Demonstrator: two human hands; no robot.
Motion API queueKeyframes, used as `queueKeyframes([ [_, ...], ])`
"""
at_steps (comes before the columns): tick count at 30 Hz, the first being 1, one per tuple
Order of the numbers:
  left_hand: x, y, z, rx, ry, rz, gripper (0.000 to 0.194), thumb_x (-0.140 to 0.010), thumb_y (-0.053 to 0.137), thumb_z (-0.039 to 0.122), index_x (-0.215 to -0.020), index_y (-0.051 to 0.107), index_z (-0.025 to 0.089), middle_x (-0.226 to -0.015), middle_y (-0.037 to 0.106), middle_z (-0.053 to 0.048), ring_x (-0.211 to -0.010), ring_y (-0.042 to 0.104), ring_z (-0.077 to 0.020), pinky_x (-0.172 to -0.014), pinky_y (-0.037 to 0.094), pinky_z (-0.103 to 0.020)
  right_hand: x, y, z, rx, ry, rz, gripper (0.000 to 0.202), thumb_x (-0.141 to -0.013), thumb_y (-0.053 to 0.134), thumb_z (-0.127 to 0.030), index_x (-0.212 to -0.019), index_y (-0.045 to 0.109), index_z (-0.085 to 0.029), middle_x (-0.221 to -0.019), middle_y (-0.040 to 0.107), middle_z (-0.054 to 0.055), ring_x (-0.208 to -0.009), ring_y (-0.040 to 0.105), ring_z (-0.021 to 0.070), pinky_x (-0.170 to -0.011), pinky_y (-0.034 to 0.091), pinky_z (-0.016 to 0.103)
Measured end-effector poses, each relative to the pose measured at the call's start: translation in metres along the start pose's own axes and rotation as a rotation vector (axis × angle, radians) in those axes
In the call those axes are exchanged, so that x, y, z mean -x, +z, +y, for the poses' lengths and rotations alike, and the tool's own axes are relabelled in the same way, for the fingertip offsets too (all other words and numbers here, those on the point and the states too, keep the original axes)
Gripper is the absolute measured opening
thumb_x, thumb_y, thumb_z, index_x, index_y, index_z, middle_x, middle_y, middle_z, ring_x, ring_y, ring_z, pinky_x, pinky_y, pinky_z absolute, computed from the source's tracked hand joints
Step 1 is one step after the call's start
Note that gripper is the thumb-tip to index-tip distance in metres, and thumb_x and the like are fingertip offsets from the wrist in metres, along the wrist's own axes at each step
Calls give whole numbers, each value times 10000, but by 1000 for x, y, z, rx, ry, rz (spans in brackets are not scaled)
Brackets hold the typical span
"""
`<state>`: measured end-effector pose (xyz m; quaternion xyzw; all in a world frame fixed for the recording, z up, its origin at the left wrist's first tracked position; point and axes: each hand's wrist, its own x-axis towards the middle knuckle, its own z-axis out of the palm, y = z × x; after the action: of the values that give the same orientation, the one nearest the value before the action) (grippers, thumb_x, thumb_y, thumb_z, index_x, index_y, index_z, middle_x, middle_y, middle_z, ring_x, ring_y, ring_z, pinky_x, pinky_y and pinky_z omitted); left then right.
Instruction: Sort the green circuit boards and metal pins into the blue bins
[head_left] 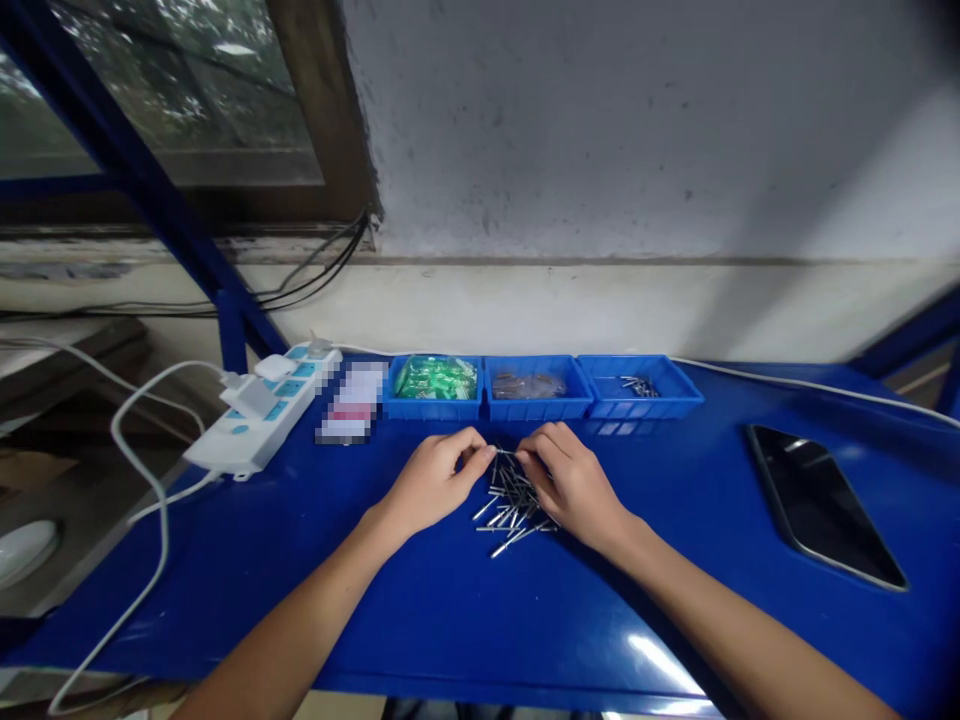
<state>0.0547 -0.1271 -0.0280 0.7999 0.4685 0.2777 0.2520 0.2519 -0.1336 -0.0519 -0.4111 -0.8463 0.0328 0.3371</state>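
Note:
A heap of thin metal rivets (510, 515) lies on the blue table, partly under my right hand. Above its far end, one rivet (504, 452) spans the gap between my hands. My left hand (442, 478) pinches its left end between thumb and forefinger. On the other side, my right hand (571, 482) has its fingertips closed on the right end. Behind the hands stand three blue bins in a row: the left bin (439, 409) holds green packets, the middle bin (541, 408) a clear bag of brownish pieces, the right bin (645, 408) a few rivets.
A white power strip (259, 420) with plugs and a looping white cable (161, 490) occupies the table's left side. Beside the bins lies a blurred card (352, 403). A black phone (825, 505) rests at the right. A wall rises behind the blue table (450, 620).

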Motion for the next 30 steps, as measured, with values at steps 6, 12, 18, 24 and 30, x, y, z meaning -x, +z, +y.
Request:
queueKeyframes([
  [6,3,0,-1,-21,51,68,123,-899,465,279,-912,567,212,-650,565,49,-539,497,-93,-530,338,-206,-1,-3,-1,-5,-8,24,170,-928,400,-217,-850,544,-170,-767,550,62,-724,472,181,-662,409,317],
  [12,2,1,-1,-67,9,83,192,-922,417,312,-855,558,201,-697,620,26,-601,562,-119,-553,350,-222,-2,-4,-5,53,-116,8,125,-897,486,-251,-854,569,-168,-797,575,66,-731,471,178,-667,403,310],
  [18,0,12,-7,-200,-103,1,284,-870,472,470,-814,603,225,-585,601,38,-538,563,-137,-501,313,-235,-8,-37,39,297,57,312,218,-895,460,-273,-726,566,-184,-672,531,49,-677,466,181,-670,388,316],
  [24,1,20,-9,-322,-127,6,144,-788,589,376,-848,620,248,-713,619,25,-594,576,-149,-494,326,-243,3,-66,96,554,535,420,319,-836,509,-428,-912,624,-140,-621,514,40,-619,444,209,-632,365,344],
  [30,1,14,-23,-398,-77,58,96,-829,528,193,-851,616,226,-908,606,-25,-834,581,-205,-690,439,-313,-4,-31,45,271,297,232,273,-878,476,-397,-944,607,-166,-691,560,46,-710,503,211,-699,403,349],
])
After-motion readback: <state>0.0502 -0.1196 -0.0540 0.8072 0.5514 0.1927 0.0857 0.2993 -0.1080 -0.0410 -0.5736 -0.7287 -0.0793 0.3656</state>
